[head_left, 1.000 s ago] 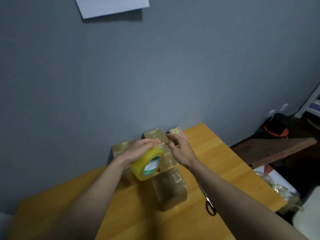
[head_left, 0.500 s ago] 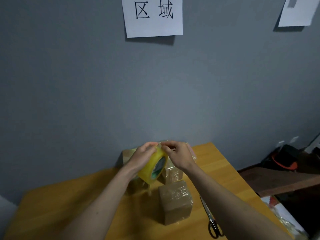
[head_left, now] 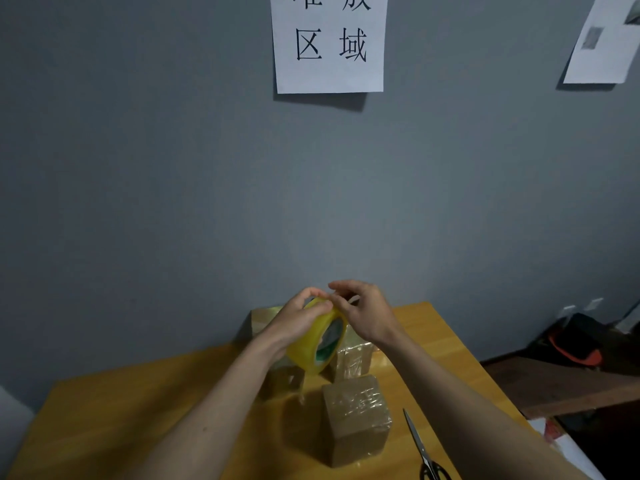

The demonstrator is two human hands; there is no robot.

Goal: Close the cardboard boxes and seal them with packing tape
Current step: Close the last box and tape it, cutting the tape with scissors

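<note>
Both hands are working the tape roll (head_left: 320,341): left hand (head_left: 300,318) gripping it, right hand's fingers (head_left: 341,299) picking at its edge, probably freeing an end. Beneath the fingers, taped boxes (head_left: 356,417) are sitting on the tabletop (head_left: 138,427); pulling out a strip likely follows.

A grey wall (head_left: 173,168) rises directly behind the wooden table (head_left: 121,427). A white paper sign (head_left: 329,43) with black characters hangs high on it; a second printed sheet (head_left: 602,43) hangs toward the right. Lighting is dim. Dark clutter lies beyond the table's right edge.
</note>
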